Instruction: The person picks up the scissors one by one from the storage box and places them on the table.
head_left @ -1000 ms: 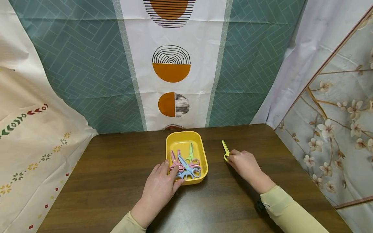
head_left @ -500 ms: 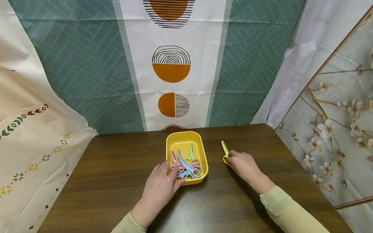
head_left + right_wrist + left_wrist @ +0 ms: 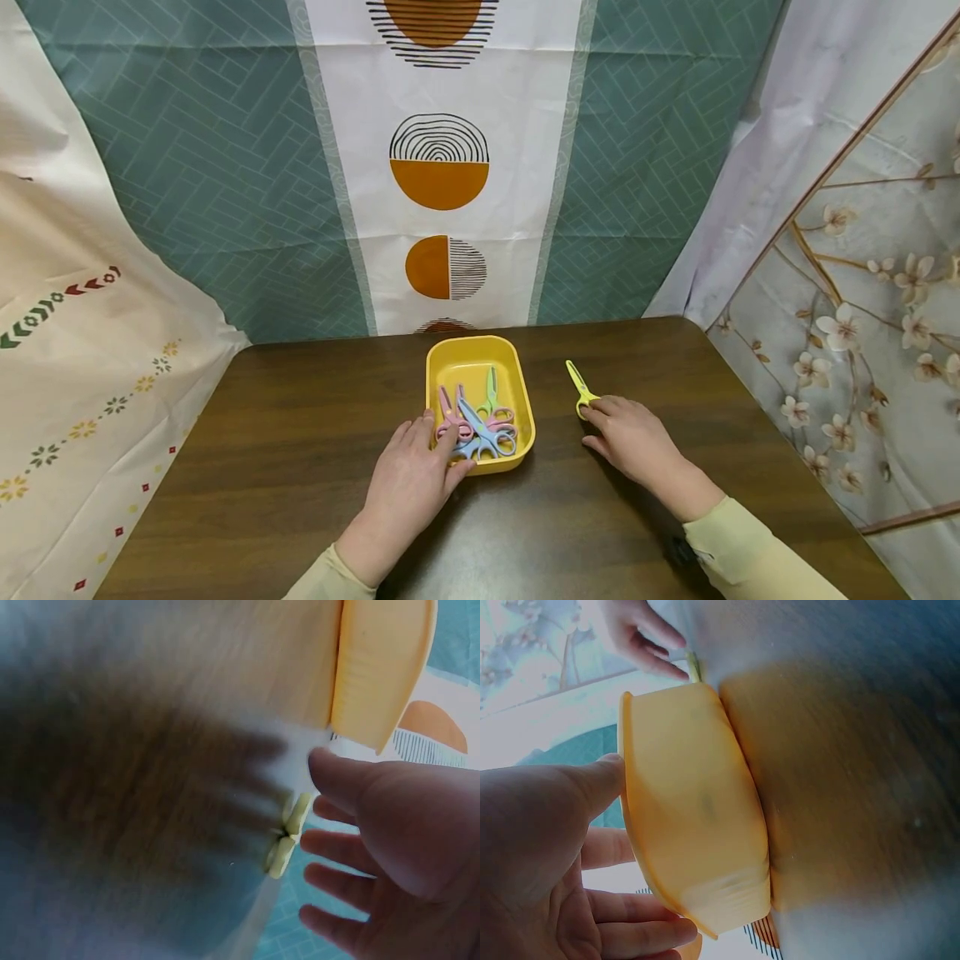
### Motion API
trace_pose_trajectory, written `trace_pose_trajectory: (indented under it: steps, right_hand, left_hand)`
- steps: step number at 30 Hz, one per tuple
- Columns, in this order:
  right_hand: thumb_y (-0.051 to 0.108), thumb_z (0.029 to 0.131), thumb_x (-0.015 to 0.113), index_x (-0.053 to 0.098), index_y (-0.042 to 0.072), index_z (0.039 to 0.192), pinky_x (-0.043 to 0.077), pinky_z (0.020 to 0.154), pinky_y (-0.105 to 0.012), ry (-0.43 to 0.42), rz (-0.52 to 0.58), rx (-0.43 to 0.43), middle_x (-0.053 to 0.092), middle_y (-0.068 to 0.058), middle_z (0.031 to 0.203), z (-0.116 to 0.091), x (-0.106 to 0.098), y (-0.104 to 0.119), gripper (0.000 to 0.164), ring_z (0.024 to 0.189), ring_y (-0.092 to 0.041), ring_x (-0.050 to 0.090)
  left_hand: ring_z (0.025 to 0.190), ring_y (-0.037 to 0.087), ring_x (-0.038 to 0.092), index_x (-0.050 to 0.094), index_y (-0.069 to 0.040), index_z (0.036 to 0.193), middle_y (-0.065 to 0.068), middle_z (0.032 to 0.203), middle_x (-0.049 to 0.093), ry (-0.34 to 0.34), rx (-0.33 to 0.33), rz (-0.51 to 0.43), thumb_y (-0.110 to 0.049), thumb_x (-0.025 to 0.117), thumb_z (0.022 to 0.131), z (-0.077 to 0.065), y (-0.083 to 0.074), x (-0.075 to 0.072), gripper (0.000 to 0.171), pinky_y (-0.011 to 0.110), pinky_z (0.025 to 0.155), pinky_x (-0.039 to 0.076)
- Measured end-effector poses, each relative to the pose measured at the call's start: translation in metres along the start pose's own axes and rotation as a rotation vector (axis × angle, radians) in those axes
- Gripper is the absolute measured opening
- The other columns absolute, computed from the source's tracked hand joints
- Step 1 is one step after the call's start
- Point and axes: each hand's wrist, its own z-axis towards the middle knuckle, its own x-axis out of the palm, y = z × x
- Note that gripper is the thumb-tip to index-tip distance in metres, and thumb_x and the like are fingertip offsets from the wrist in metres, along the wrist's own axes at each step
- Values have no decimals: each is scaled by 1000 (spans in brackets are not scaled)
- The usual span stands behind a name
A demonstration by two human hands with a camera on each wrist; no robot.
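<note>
A yellow tray (image 3: pixel 431 375) holds several children's scissors: green scissors (image 3: pixel 491 387), pink scissors (image 3: pixel 446 403) and blue scissors (image 3: pixel 476 421) lie overlapping. My left hand (image 3: pixel 411 479) rests at the tray's near left corner, its thumb on the rim in the left wrist view, fingers loosely extended along it. Right of the tray, yellow-green scissors (image 3: pixel 576 380) lie on the table with blades pointing away. My right hand (image 3: pixel 637 437) is just behind their handles, fingers extended and thumb apart. In the right wrist view the scissors' handles (image 3: pixel 300 814) show beyond the fingertips.
The brown wooden table (image 3: pixel 315 433) stretches out on both sides of the tray. A patterned teal and white cloth (image 3: pixel 225 167) hangs behind its back edge. Cream cloth (image 3: pixel 90 375) hangs on the left, and a floral cloth (image 3: pixel 847 392) on the right.
My right hand has let go of the yellow-green scissors, spread its thumb and drawn slightly back to the right. The scissors lie turned slightly more leftward. My left hand has stayed at the tray.
</note>
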Motion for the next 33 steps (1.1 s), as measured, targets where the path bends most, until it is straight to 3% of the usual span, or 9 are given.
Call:
trace_pose_trajectory:
  steps: [5,11,23,33]
  right_hand:
    - [39,97,86,73,4,142,51,113,-62,132,8,49,69,-21,145,-9,-8,5,59,137,-45,63]
    - [45,101,80,65,2,151,48,116,-62,212,58,78,59,-27,156,-11,-11,6,68,142,-49,57]
    - [47,102,77,65,1,151,49,114,-63,230,58,94,58,-28,156,-9,-10,2,68,140,-50,59]
    - [47,103,77,67,0,148,51,111,-65,237,38,151,60,-30,152,-8,-5,-16,66,136,-52,61]
  left_hand:
    - [115,44,74,79,-6,126,31,125,71,-26,9,2,-51,85,95,0,0,-1,55,56,108,55]
    - [113,43,74,78,-6,125,31,123,72,-42,19,11,-50,87,94,1,-1,-2,55,55,107,56]
    - [116,44,73,78,-6,125,31,124,71,-22,12,15,-51,86,95,0,-1,-2,55,54,109,55]
    - [114,44,74,79,-5,126,32,124,71,-40,21,12,-51,86,95,1,-1,-1,56,56,107,56]
